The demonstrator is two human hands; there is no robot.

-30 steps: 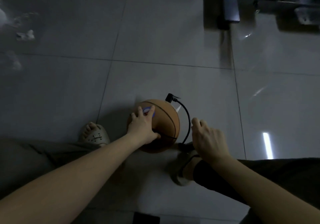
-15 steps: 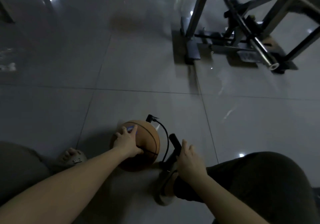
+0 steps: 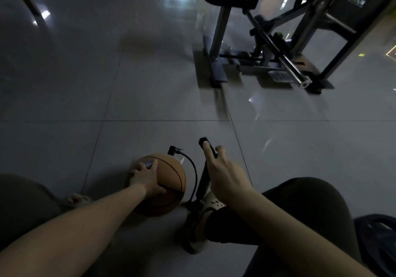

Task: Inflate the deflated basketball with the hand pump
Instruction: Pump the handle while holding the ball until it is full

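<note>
An orange basketball [image 3: 169,176] sits on the grey tiled floor between my feet. My left hand [image 3: 145,177] rests on top of it with spread fingers. A black hose [image 3: 194,169] curves from a connector at the ball's top to the base of a black hand pump [image 3: 203,180]. The pump stands upright, its foot under my right shoe. My right hand [image 3: 222,171] grips the pump's raised handle [image 3: 205,145], index finger lying along it.
A metal exercise machine [image 3: 272,47] with a padded seat stands at the back right. A dark bag [image 3: 377,238] lies at the lower right beside my right knee. My left foot [image 3: 77,199] is left of the ball. Open tiled floor stretches ahead.
My right hand has lifted the pump handle upward, extending the shaft. The camera has tilted up, bringing the exercise machine into view. My left hand stays on the ball.
</note>
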